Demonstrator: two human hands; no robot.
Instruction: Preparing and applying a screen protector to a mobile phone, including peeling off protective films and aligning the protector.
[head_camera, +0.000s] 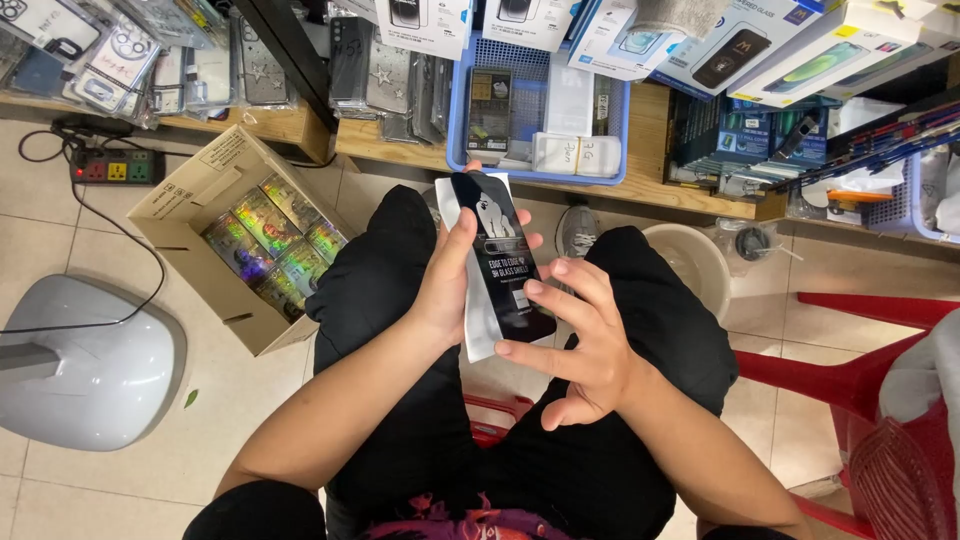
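Observation:
My left hand grips a flat black-and-white screen-protector package from its left side, holding it upright over my lap. My right hand is at the package's lower right edge, fingers spread, fingertips touching the black face and its bottom corner. I am seated, and my black-trousered knees frame the package on both sides.
An open cardboard box of shiny holographic packs sits on the floor at left, beside a grey fan base and a power strip. A blue basket of packages rests on the wooden shelf ahead. A red plastic chair stands at right, a white bucket near my knee.

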